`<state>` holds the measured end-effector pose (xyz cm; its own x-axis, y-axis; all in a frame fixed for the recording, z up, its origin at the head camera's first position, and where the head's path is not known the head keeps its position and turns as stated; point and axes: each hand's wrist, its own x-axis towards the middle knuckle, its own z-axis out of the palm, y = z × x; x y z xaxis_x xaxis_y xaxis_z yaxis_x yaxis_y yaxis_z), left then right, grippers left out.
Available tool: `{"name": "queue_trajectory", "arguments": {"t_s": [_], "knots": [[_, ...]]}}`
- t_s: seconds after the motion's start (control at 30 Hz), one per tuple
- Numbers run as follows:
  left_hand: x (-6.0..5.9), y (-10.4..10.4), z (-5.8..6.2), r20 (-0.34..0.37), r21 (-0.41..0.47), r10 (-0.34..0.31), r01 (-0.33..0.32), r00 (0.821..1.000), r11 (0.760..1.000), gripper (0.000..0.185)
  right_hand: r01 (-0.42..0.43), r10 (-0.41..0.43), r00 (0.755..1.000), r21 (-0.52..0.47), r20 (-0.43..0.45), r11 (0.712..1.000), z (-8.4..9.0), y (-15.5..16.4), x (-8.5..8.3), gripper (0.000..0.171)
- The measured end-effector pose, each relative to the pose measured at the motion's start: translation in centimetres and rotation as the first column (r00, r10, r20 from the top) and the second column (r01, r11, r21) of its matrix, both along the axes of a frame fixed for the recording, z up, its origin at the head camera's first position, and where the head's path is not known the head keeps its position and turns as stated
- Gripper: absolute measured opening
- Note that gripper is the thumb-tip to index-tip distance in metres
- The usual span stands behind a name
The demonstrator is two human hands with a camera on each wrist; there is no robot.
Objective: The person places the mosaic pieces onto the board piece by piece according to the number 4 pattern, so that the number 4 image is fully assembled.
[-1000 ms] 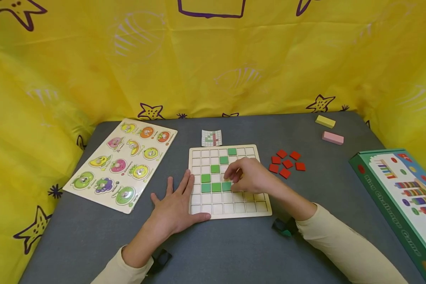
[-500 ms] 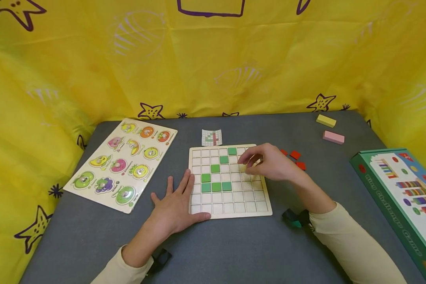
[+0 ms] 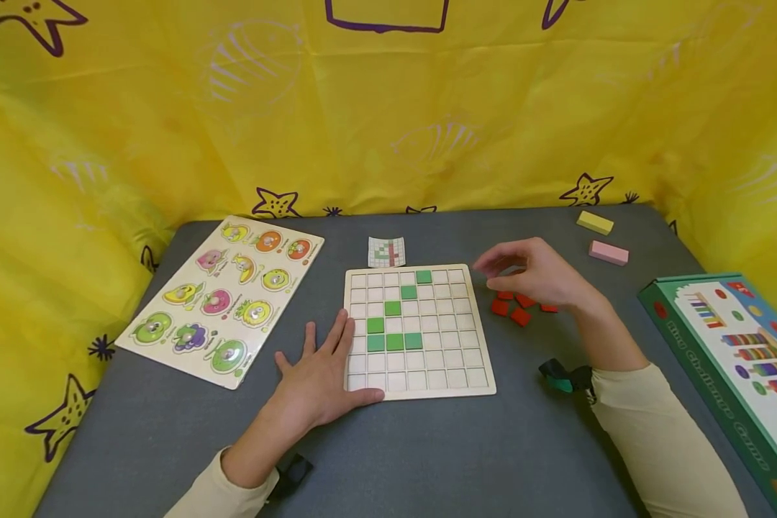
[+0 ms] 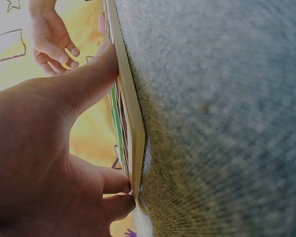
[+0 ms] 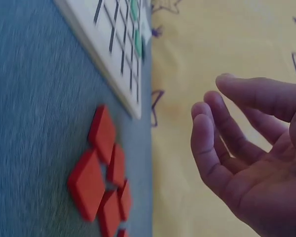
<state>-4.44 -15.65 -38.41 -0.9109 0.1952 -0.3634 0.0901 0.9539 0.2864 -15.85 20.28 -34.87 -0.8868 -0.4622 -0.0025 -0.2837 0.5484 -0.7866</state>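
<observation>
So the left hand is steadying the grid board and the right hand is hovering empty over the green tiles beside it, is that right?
Not quite: the loose tiles under the right hand are red, not green; the green ones sit in the grid board. The head view shows this. The left hand does steady the board.

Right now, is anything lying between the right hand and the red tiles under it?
Nothing. In the right wrist view the right hand hovers empty, fingers loosely curved, above the red tiles; only bare grey table shows around them. The head view agrees.

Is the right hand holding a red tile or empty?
Empty: the right hand hovers over the red tiles, fingers loosely apart with nothing between them.
</observation>
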Motion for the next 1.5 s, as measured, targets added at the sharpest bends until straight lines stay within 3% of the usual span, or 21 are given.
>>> {"name": "queue_trajectory", "arguments": {"t_s": [0.6,1.0,1.5], "knots": [[0.0,0.0,-0.1,0.006,0.004,0.007,-0.007,1.000,1.000,0.121,0.037,-0.038,0.999,0.106,0.010,0.994,-2.7,4.5,-1.8,0.029],[0.0,0.0,0.0,-0.009,-0.002,-0.003,0.003,1.000,1.000,0.122,0.094,-0.089,0.996,0.264,-0.030,0.960,-3.4,4.5,-2.3,0.037],[-0.1,0.1,-0.2,-0.011,-0.011,-0.002,0.002,1.000,1.000,0.122,0.146,-0.121,0.988,0.304,-0.101,0.941,-3.7,4.2,-2.5,0.029]]}}
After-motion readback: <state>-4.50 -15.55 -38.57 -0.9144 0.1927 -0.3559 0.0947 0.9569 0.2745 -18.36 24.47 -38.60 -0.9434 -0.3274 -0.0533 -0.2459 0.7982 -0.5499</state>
